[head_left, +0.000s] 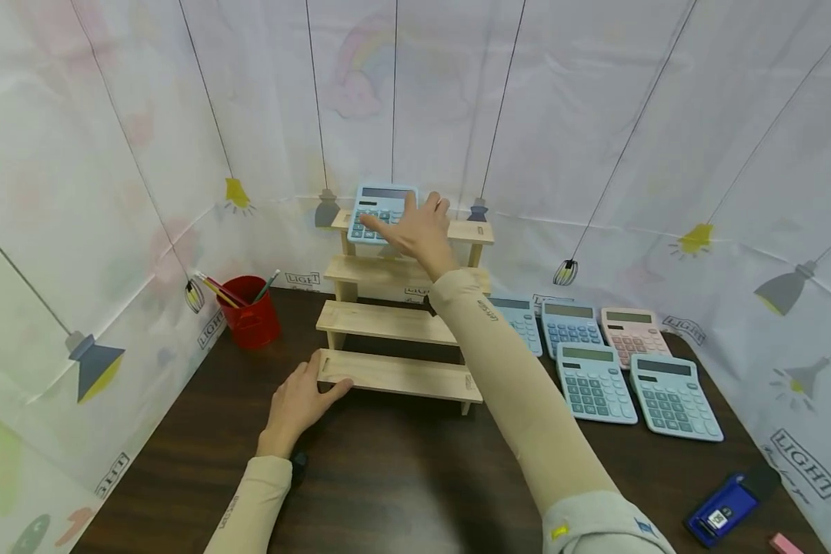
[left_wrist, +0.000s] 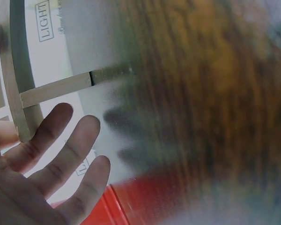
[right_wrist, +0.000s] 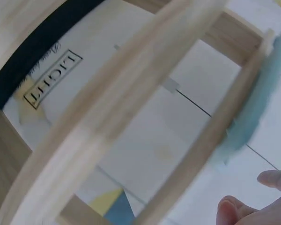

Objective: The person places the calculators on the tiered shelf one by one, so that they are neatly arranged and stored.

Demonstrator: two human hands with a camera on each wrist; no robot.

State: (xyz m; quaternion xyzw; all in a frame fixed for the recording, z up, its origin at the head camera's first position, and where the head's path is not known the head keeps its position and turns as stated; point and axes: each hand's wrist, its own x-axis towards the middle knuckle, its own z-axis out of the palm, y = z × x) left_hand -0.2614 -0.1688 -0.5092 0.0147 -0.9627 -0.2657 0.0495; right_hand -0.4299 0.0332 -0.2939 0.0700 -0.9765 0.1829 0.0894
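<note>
Head view: right hand (head_left: 418, 231) apparently holds the light-blue desk calculator (head_left: 381, 211) atop the tiered wooden stand (head_left: 402, 375); open left hand (head_left: 298, 400) braces it; leaning calculator could slide off

We read the word "LIGHT" printed in small boxed labels on the white curtain (head_left: 595, 115) that hangs round the tabletop: one at the lower right (head_left: 805, 462), one behind the pink calculator (head_left: 679, 326), one left of the wooden step shelf (head_left: 302, 278) and one at the lower left, turned on its side (head_left: 113, 474). Both wrist views show it too, upper left for the left wrist (left_wrist: 46, 19) and upside down for the right (right_wrist: 52, 78). Our sleeves (head_left: 488, 310) carry small lettering too tiny to read.
</note>
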